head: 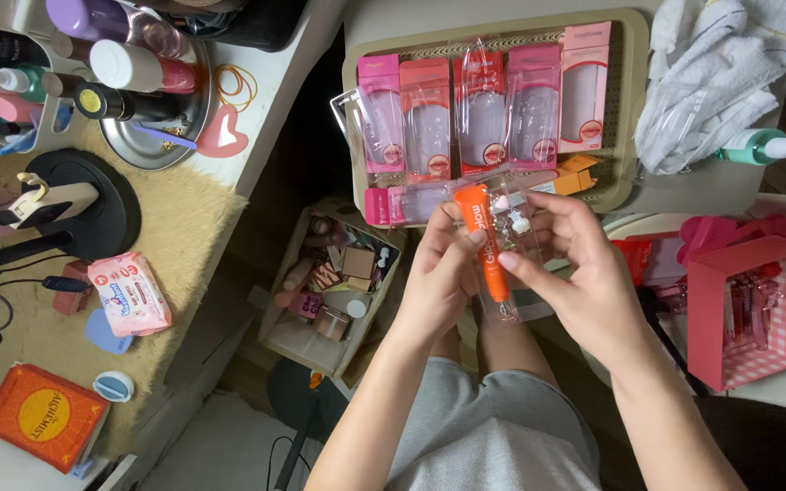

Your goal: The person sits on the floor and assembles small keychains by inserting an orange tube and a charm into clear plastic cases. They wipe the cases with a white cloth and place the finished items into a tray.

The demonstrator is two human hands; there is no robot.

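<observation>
My left hand [438,273] and my right hand [579,273] together hold a clear plastic package [511,227] with an orange tube [487,245] inside it, above my lap. Left fingers pinch the tube's left side; right thumb and fingers grip the package's right edge. A small white-capped item shows inside the clear pack. Behind the hands lies a tan tray [634,109] carrying a row of pink and red boxed cosmetics in clear blister fronts [479,114].
A low box of mixed cosmetics [334,282] sits on the floor left of my knees. A pink gingham box [757,309] stands at right, white towels [711,73] at back right. The left table holds bottles, a black stand [84,205], a wipes pack and an orange book [43,416].
</observation>
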